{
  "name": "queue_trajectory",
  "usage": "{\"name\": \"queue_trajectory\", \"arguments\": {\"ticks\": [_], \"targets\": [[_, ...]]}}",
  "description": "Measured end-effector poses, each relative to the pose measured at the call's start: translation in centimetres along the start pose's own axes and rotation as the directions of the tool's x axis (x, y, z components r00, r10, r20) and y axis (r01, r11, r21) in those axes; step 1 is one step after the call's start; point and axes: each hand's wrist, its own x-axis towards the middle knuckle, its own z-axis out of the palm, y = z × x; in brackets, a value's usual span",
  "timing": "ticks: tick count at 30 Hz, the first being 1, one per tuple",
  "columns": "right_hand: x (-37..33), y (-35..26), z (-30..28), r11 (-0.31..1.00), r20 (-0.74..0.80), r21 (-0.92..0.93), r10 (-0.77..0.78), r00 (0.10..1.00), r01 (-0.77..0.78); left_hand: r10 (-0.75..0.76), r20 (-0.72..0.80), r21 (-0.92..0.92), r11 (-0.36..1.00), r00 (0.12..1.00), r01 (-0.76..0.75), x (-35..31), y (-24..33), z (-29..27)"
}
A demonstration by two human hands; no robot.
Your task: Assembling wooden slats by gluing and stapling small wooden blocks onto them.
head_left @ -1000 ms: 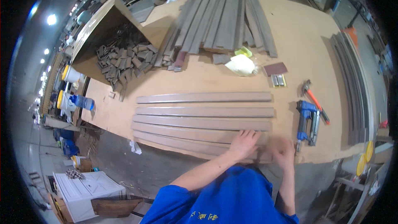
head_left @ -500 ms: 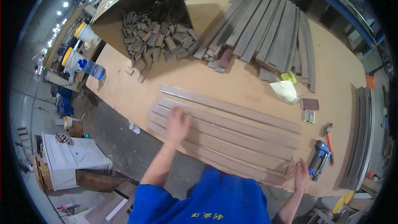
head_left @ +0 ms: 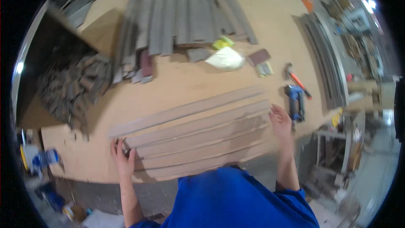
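Several flat brown-grey wooden slats lie side by side on the table in front of me, the farthest slat (head_left: 190,109) set apart by a wider gap. My left hand (head_left: 123,160) is at the left ends of the slats, with thumb and fingers apart. Its fingertips are by the end of the second slat (head_left: 202,126). At the opposite end of that slat is my right hand (head_left: 282,122), its fingers loosely extended and slightly blurred. Neither hand visibly grips a slat, though contact at the fingertips is hard to make out.
A blue nail gun (head_left: 296,103) and an orange-handled hammer (head_left: 300,85) lie right of my right hand. Beyond the slats are a white bag (head_left: 226,58), sanding blocks (head_left: 258,56) and a large slat pile (head_left: 181,12). A box of small wood pieces (head_left: 69,88) stands left.
My view has swung to the right. My left hand has gone from above the slats to their left ends, and my right hand has come up to the right end of the second slat.
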Motion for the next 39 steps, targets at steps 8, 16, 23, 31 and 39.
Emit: {"name": "queue_trajectory", "arguments": {"ticks": [8,16,23,31,39], "targets": [[0.7,-0.1,-2.5,0.996,-0.072,0.053,0.071,0.995,-0.067,0.257,-0.009,-0.019,0.966,0.966,-0.257,4.7,8.6,2.0],[7.2,4.0,1.7,0.992,0.036,0.119,0.046,0.998,-0.050,0.616,0.203,-0.249,0.784,0.761,-0.568,7.9,33.9,13.9],[8.2,3.6,2.7,0.988,0.136,-0.149,0.048,0.990,-0.027,0.600,0.315,-0.215,0.800,0.735,-0.560,8.9,43.0,21.4],[7.2,2.8,2.5,0.992,0.067,-0.108,0.065,0.996,-0.058,0.617,0.291,-0.105,0.780,0.731,-0.617,9.7,44.3,23.7],[7.4,2.9,1.4,0.994,0.163,-0.072,0.096,0.982,-0.085,0.607,0.318,-0.132,0.789,0.729,-0.599,9.4,44.1,23.9]]}}
